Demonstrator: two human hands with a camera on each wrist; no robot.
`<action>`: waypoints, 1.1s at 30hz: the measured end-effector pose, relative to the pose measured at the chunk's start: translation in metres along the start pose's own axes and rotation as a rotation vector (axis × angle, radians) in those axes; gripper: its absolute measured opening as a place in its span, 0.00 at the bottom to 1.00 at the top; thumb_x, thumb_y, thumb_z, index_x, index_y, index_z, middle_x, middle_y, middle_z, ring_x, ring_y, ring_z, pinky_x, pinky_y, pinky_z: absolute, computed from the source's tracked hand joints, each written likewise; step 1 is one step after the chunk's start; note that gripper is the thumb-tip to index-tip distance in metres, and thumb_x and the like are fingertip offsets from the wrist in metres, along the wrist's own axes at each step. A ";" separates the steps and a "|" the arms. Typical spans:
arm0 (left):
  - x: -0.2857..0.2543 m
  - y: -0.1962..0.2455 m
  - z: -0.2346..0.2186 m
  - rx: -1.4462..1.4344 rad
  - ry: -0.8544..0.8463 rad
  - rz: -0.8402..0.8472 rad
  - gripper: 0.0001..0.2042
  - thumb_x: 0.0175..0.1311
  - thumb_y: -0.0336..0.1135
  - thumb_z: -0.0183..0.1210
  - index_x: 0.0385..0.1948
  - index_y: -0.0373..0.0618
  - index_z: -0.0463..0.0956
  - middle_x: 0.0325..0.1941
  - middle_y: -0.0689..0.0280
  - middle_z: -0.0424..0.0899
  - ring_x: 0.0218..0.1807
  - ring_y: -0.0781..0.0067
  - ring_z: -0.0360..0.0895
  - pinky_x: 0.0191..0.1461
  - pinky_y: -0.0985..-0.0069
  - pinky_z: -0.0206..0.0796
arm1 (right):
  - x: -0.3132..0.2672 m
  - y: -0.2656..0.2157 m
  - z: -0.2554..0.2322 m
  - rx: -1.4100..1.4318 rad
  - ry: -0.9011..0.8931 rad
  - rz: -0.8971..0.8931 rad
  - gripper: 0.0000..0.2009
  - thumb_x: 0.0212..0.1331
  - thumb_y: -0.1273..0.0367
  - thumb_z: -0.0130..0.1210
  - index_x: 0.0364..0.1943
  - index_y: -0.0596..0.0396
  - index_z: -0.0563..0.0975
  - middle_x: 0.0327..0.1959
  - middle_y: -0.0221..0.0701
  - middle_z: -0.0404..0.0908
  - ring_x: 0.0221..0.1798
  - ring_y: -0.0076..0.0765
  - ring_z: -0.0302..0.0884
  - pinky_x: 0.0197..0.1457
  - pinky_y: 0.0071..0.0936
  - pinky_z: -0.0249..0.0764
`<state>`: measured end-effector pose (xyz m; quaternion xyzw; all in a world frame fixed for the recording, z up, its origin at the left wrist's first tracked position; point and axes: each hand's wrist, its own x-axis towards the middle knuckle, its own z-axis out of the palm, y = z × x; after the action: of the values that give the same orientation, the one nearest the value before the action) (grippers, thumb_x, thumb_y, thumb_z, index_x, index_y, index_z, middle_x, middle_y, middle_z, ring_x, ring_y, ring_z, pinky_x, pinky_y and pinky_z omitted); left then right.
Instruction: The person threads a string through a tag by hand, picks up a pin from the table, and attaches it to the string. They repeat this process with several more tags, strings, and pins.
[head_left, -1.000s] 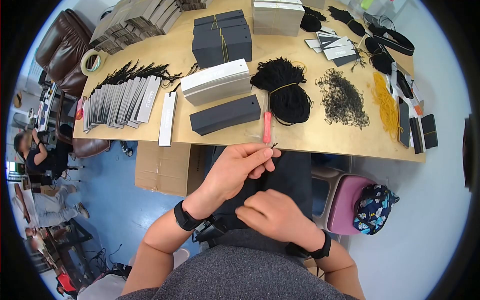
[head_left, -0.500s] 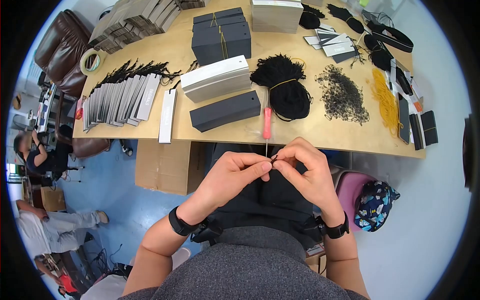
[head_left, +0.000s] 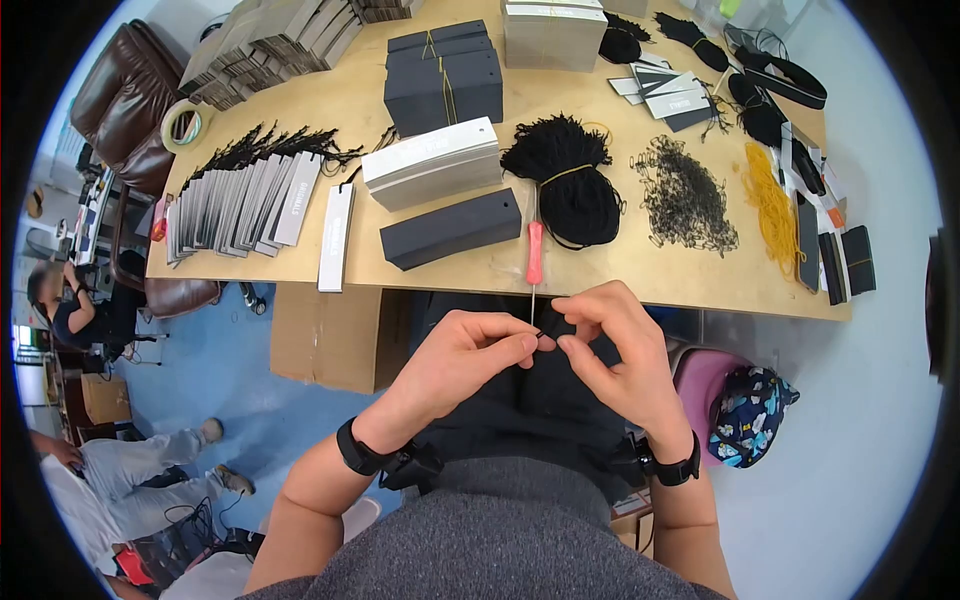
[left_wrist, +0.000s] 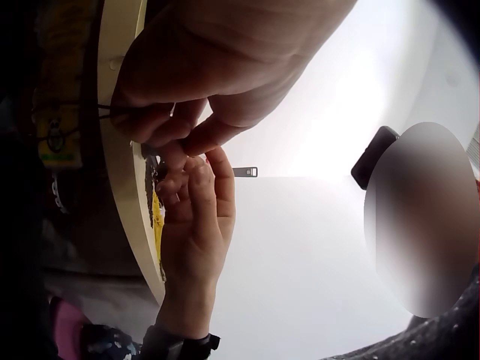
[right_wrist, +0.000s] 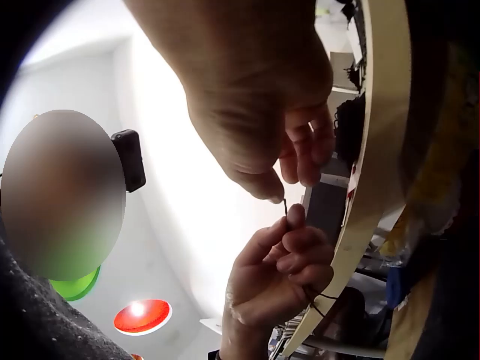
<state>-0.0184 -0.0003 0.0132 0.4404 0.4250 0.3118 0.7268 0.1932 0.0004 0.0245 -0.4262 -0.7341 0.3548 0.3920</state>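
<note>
In front of the table's edge, my left hand [head_left: 450,355] pinches a thin black cord [right_wrist: 286,208] between thumb and index finger. A short end of it sticks up from the fingertips, and more cord trails below that hand in the right wrist view. My right hand [head_left: 625,350] is close beside, thumb and index finger spread apart, its thumb tip near the cord end. On the table just beyond lies a red-handled tool [head_left: 534,255] with a thin metal shaft over the edge. A bundle of black cords [head_left: 580,205], tied with a yellow band, lies behind it.
Left on the table [head_left: 400,275] are a row of hang tags [head_left: 235,210], a single white tag [head_left: 336,235], a white stack [head_left: 430,170] and a black stack [head_left: 450,232]. Small black pins [head_left: 690,200] and yellow rubber bands [head_left: 770,215] lie right. A pink stool [head_left: 700,385] stands below.
My right hand came up from near my lap to meet the left at the cord, then its thumb and index finger parted. The left hand shifted slightly down and keeps pinching the cord.
</note>
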 end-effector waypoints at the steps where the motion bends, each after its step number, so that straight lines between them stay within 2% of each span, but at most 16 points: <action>1: -0.001 0.001 0.000 0.030 0.008 -0.021 0.10 0.70 0.34 0.59 0.44 0.38 0.85 0.32 0.71 0.83 0.36 0.85 0.74 0.44 0.83 0.66 | 0.001 0.000 0.000 -0.001 0.001 -0.004 0.14 0.55 0.79 0.61 0.46 0.57 0.79 0.39 0.34 0.76 0.32 0.29 0.78 0.36 0.26 0.74; 4: -0.001 -0.001 -0.001 0.087 0.022 -0.029 0.10 0.70 0.33 0.59 0.44 0.37 0.84 0.32 0.70 0.83 0.37 0.85 0.74 0.45 0.83 0.67 | 0.003 0.003 0.000 -0.031 -0.045 -0.016 0.12 0.54 0.78 0.62 0.43 0.55 0.79 0.38 0.34 0.76 0.34 0.35 0.79 0.36 0.29 0.75; 6: -0.001 -0.002 0.001 0.114 0.031 -0.015 0.10 0.69 0.33 0.59 0.45 0.37 0.84 0.33 0.70 0.84 0.37 0.85 0.75 0.45 0.83 0.68 | 0.003 0.013 0.000 -0.167 -0.076 -0.146 0.10 0.53 0.76 0.64 0.40 0.54 0.79 0.37 0.34 0.75 0.35 0.39 0.79 0.36 0.32 0.76; 7: -0.001 -0.001 0.004 0.067 0.068 0.007 0.10 0.68 0.32 0.60 0.44 0.37 0.84 0.33 0.70 0.84 0.38 0.85 0.76 0.45 0.83 0.69 | 0.004 0.013 0.001 -0.168 -0.075 -0.151 0.10 0.53 0.76 0.64 0.40 0.54 0.79 0.37 0.34 0.75 0.35 0.39 0.79 0.36 0.32 0.76; 9: -0.002 -0.002 0.007 0.018 0.098 0.027 0.09 0.68 0.31 0.61 0.44 0.36 0.83 0.34 0.70 0.84 0.38 0.85 0.77 0.46 0.83 0.69 | 0.000 0.012 0.004 -0.111 -0.052 -0.081 0.08 0.52 0.75 0.65 0.36 0.55 0.79 0.36 0.32 0.74 0.34 0.40 0.78 0.35 0.32 0.75; 13: -0.001 -0.011 0.006 0.067 0.146 0.093 0.07 0.65 0.28 0.62 0.40 0.36 0.82 0.33 0.70 0.84 0.36 0.84 0.79 0.44 0.83 0.71 | -0.002 0.011 -0.004 -0.118 -0.067 -0.027 0.08 0.53 0.74 0.65 0.36 0.55 0.78 0.36 0.33 0.75 0.35 0.41 0.79 0.35 0.33 0.76; 16: -0.004 -0.011 0.004 0.089 0.224 0.116 0.05 0.65 0.28 0.62 0.38 0.36 0.82 0.32 0.70 0.84 0.35 0.84 0.79 0.42 0.84 0.71 | 0.004 0.032 -0.025 -0.455 0.203 0.039 0.05 0.58 0.72 0.61 0.37 0.55 0.79 0.36 0.36 0.76 0.34 0.43 0.79 0.37 0.36 0.75; 17: -0.005 -0.010 0.003 0.090 0.277 0.118 0.05 0.65 0.28 0.62 0.37 0.36 0.82 0.31 0.70 0.84 0.34 0.84 0.79 0.41 0.84 0.71 | 0.006 0.037 -0.031 -0.497 0.279 0.200 0.04 0.59 0.72 0.60 0.37 0.55 0.80 0.35 0.36 0.76 0.33 0.44 0.78 0.37 0.37 0.75; 19: -0.005 -0.011 0.003 0.041 0.292 0.142 0.04 0.65 0.28 0.63 0.37 0.37 0.82 0.31 0.70 0.84 0.34 0.86 0.78 0.39 0.86 0.69 | 0.010 0.053 -0.047 -0.639 0.348 0.160 0.04 0.59 0.72 0.60 0.36 0.55 0.80 0.34 0.35 0.76 0.33 0.45 0.78 0.37 0.38 0.74; 28: -0.005 -0.014 0.002 0.006 0.265 0.116 0.05 0.66 0.29 0.62 0.38 0.39 0.82 0.32 0.71 0.84 0.34 0.87 0.78 0.35 0.87 0.65 | 0.030 0.079 -0.059 -0.976 0.278 0.028 0.03 0.53 0.73 0.60 0.29 0.56 0.77 0.28 0.36 0.75 0.30 0.47 0.78 0.33 0.39 0.75; 32: -0.001 -0.009 0.004 -0.029 0.252 0.119 0.05 0.66 0.29 0.62 0.39 0.39 0.82 0.32 0.71 0.84 0.34 0.86 0.78 0.35 0.86 0.65 | 0.028 0.078 -0.059 -0.872 0.333 0.016 0.04 0.52 0.73 0.60 0.28 0.57 0.76 0.28 0.37 0.74 0.28 0.44 0.77 0.32 0.37 0.75; 33: -0.001 -0.008 0.004 -0.031 0.254 0.123 0.06 0.66 0.30 0.62 0.39 0.38 0.82 0.32 0.71 0.84 0.35 0.86 0.78 0.35 0.86 0.64 | 0.026 0.074 -0.059 -0.706 0.341 0.075 0.04 0.55 0.72 0.60 0.29 0.57 0.76 0.27 0.33 0.75 0.26 0.38 0.76 0.31 0.33 0.73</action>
<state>-0.0142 -0.0060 0.0073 0.4112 0.4810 0.4153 0.6535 0.2624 0.0638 -0.0057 -0.6140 -0.7192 0.0187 0.3246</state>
